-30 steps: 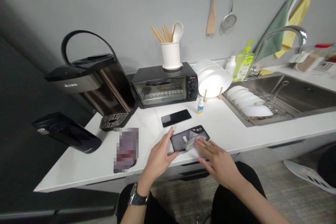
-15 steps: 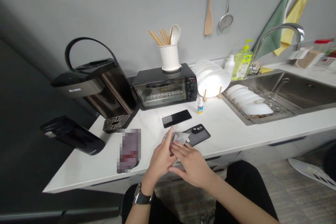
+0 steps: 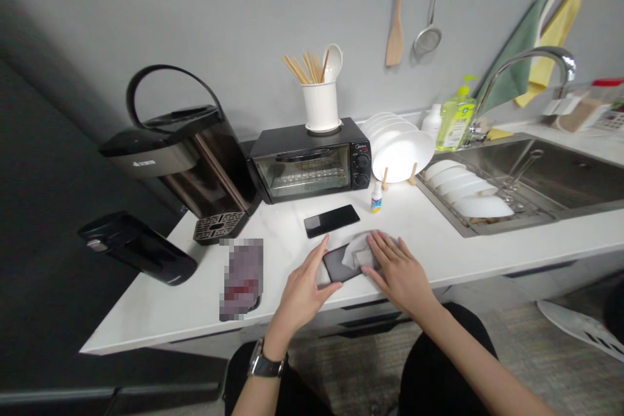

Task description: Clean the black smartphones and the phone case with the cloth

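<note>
A dark grey smartphone (image 3: 336, 264) lies face down near the counter's front edge. My left hand (image 3: 305, 291) steadies its left end, thumb at the near side and fingers at the far side. Over the phone's right part, my right hand (image 3: 402, 275) presses a crumpled light grey cloth (image 3: 357, 252) with its fingers laid along it. The cloth and fingers hide the camera end of the phone. Just behind lies a second, black smartphone (image 3: 332, 221), screen up. A small white bottle (image 3: 376, 197) with a blue and yellow label stands at its right.
A toaster oven (image 3: 307, 172) stands behind, bearing a white utensil holder (image 3: 320, 106). Left are a black water dispenser (image 3: 195, 156), a dark flask (image 3: 139, 250) lying tilted, and a blurred-out item (image 3: 242, 279). Right are racked plates (image 3: 404, 155) and a sink (image 3: 575, 175) with bowls.
My hands have moved apart. The left went from the cloth to the phone's left end; the right slid rightward with the cloth, now spread over the camera end.
</note>
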Available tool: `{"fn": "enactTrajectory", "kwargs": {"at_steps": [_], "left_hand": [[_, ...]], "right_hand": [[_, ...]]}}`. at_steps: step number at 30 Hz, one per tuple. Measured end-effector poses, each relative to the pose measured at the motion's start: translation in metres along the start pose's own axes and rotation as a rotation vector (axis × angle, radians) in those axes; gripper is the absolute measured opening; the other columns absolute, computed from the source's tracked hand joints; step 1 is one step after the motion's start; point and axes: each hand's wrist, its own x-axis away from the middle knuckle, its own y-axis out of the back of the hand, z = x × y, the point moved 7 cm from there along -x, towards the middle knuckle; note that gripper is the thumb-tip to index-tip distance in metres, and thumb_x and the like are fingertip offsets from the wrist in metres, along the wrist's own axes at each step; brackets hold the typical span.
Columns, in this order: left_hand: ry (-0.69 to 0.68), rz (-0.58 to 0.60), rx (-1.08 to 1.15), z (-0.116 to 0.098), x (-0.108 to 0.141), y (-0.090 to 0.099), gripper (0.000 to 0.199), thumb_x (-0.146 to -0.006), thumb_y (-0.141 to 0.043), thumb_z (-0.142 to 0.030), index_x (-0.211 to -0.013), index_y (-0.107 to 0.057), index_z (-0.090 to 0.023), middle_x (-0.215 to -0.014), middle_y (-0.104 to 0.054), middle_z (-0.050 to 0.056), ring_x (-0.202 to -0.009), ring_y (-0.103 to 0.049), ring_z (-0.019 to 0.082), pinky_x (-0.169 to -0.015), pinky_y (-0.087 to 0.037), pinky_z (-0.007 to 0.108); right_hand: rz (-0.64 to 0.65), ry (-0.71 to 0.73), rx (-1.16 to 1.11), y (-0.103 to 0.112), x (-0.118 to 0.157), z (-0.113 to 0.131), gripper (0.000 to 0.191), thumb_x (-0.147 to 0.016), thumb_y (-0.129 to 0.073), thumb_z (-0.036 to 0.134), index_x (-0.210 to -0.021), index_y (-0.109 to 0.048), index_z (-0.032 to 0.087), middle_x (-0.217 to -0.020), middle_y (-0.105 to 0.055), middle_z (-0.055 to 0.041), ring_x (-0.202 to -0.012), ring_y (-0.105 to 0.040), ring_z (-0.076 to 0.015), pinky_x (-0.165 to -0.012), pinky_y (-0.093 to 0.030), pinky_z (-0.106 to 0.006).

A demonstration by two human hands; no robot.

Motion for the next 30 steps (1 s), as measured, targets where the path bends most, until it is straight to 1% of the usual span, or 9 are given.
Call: {"fn": "enactTrajectory", "kwargs": {"at_steps": [3,8,10,12,16,20,24,27,30], "left_hand": [[-0.004,-0.003,0.007,0.001,-0.001,0.000,0.098,-0.086,-0.076,-0.027,-0.163,-0.017,-0.043,-0.164,-0.042,-0.002,-0.145,-0.050,0.023,-0.122,-0.041,0.040],[-0.028,0.023,-0.003,0.008,-0.001,-0.003,0.099,-0.085,-0.065,-0.012,-0.165,-0.011,-0.038,-0.170,-0.032,0.001,-0.151,-0.041,0.023,-0.124,-0.038,0.040],[-0.020,0.025,-0.008,0.009,0.000,-0.003,0.103,-0.082,-0.063,-0.008,-0.165,-0.011,-0.038,-0.170,-0.030,0.001,-0.151,-0.042,0.023,-0.124,-0.039,0.040],[-0.017,0.019,0.001,0.007,0.000,-0.002,0.102,-0.083,-0.066,-0.011,-0.165,-0.012,-0.039,-0.170,-0.031,0.000,-0.149,-0.044,0.023,-0.123,-0.039,0.040],[0.000,0.016,0.001,0.001,-0.001,0.000,0.098,-0.087,-0.074,-0.025,-0.164,-0.016,-0.043,-0.168,-0.036,-0.001,-0.147,-0.048,0.024,-0.124,-0.038,0.041],[-0.006,0.023,-0.012,-0.003,-0.003,0.001,0.096,-0.088,-0.075,-0.030,-0.164,-0.016,-0.042,-0.168,-0.037,-0.001,-0.149,-0.045,0.025,-0.125,-0.036,0.043],[-0.034,0.024,-0.008,-0.002,-0.002,0.000,0.092,-0.090,-0.069,-0.025,-0.164,-0.017,-0.039,-0.168,-0.035,0.000,-0.151,-0.042,0.025,-0.125,-0.036,0.042],[-0.064,0.023,-0.014,0.001,-0.001,-0.001,0.094,-0.085,-0.059,-0.009,-0.165,-0.017,-0.037,-0.169,-0.033,0.000,-0.152,-0.040,0.023,-0.125,-0.036,0.040],[-0.049,0.029,-0.025,0.003,0.000,-0.001,0.102,-0.078,-0.056,-0.002,-0.165,-0.017,-0.037,-0.170,-0.030,-0.001,-0.151,-0.041,0.022,-0.125,-0.036,0.039]], "right_hand": [[-0.025,-0.096,-0.014,-0.009,-0.013,0.012,0.072,-0.102,-0.051,0.057,-0.150,-0.050,0.004,-0.154,-0.049,-0.0239,-0.147,-0.042,-0.0403,-0.120,-0.034,-0.062],[0.097,0.142,-0.295,-0.019,-0.018,0.097,0.076,-0.099,-0.054,0.062,-0.150,-0.051,0.006,-0.155,-0.050,-0.0198,-0.147,-0.045,-0.0313,-0.125,-0.031,-0.051],[0.136,0.190,-0.347,-0.015,-0.008,0.106,0.075,-0.099,-0.053,0.062,-0.152,-0.049,0.009,-0.156,-0.049,-0.0170,-0.146,-0.047,-0.0290,-0.125,-0.033,-0.050],[0.146,0.196,-0.327,-0.009,0.009,0.089,0.071,-0.102,-0.052,0.058,-0.155,-0.045,0.013,-0.158,-0.048,-0.0148,-0.146,-0.047,-0.0280,-0.124,-0.035,-0.051],[0.075,0.080,-0.157,0.005,0.034,0.014,0.065,-0.105,-0.051,0.048,-0.161,-0.035,0.018,-0.162,-0.042,-0.0135,-0.148,-0.043,-0.0290,-0.121,-0.037,-0.054],[0.022,-0.063,-0.064,0.001,0.015,-0.014,0.068,-0.104,-0.051,0.050,-0.158,-0.040,0.010,-0.161,-0.042,-0.0184,-0.150,-0.040,-0.0336,-0.120,-0.037,-0.057],[0.040,-0.002,-0.192,-0.017,-0.021,0.046,0.073,-0.100,-0.055,0.057,-0.152,-0.048,0.006,-0.156,-0.048,-0.0221,-0.149,-0.041,-0.0345,-0.123,-0.033,-0.055],[0.104,0.114,-0.330,-0.020,-0.021,0.095,0.077,-0.098,-0.057,0.060,-0.153,-0.047,0.007,-0.157,-0.048,-0.0201,-0.149,-0.042,-0.0318,-0.125,-0.031,-0.052],[0.169,0.185,-0.376,-0.012,0.003,0.097,0.072,-0.101,-0.054,0.059,-0.156,-0.043,0.014,-0.159,-0.047,-0.0135,-0.148,-0.043,-0.0276,-0.125,-0.033,-0.050]]}}
